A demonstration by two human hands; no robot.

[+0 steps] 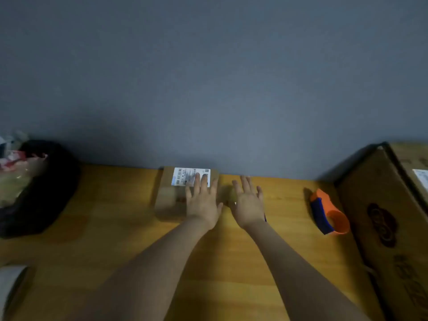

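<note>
A small brown cardboard parcel [170, 198] lies on the wooden table [115, 239] against the grey wall, with a white barcode label [185, 176] on its far part. My left hand [202, 200] rests flat on the parcel's right side, straight fingers reaching onto the label. My right hand [249, 203] is spread with straight fingers just right of the parcel, over the tabletop; whether it touches the table I cannot tell. A small blue thing [265, 217] peeks out beside my right wrist.
An orange and blue tape dispenser [328, 214] lies to the right. A large cardboard box [393, 228] stands at the right edge. A black bag [39, 188] with packets sits at the left. A pale roll [11, 288] is at the lower left.
</note>
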